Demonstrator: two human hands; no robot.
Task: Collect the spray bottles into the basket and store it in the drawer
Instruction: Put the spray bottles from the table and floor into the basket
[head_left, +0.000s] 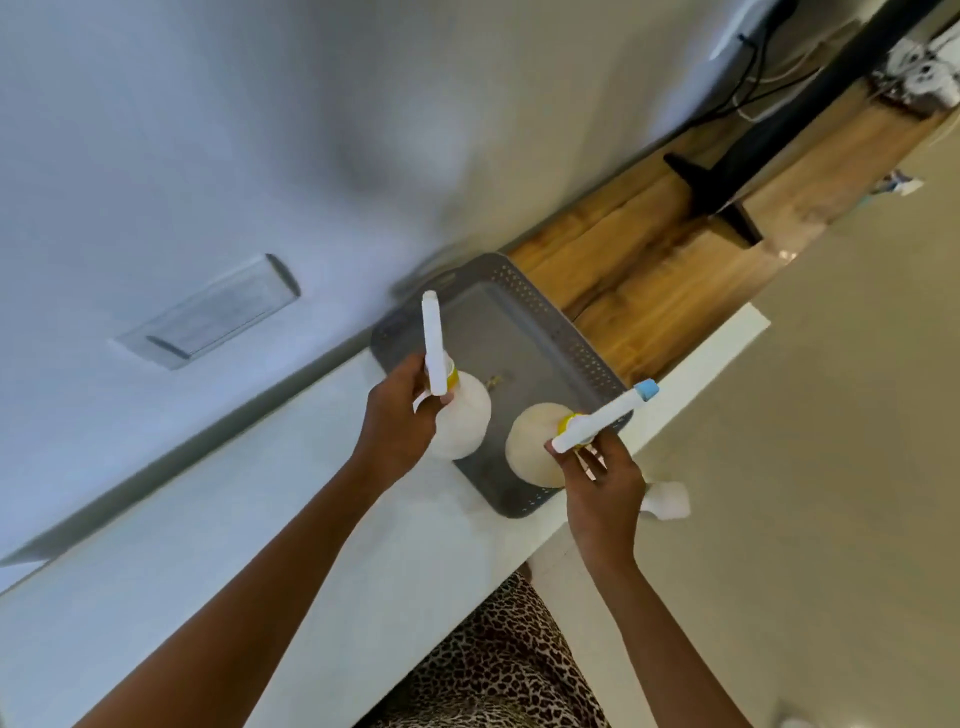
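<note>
While each hand grips a spray bottle by its neck, both bottles hang upright over the grey basket (582, 343) at the centre of the frame. The left hand (400, 421) is wrapped around the trigger head of the left spray bottle (465, 415), whose nozzle points toward the top of the frame. The right hand (597, 478) is closed on the neck of the right spray bottle (532, 444), its blue-tipped nozzle pointing to the upper right. Both round white bodies sit directly below the hands and within the basket's rim, so the coming move looks like a straight lowering; neither hand seems clearly nearer. Whether the bases already touch the basket floor I cannot tell. A third white object (667, 500), perhaps another bottle, shows just right of the right hand, beyond the tabletop edge. The basket rests on the white tabletop (260, 545), beside a wooden surface (665, 270) under a pale wall (208, 130).
</note>
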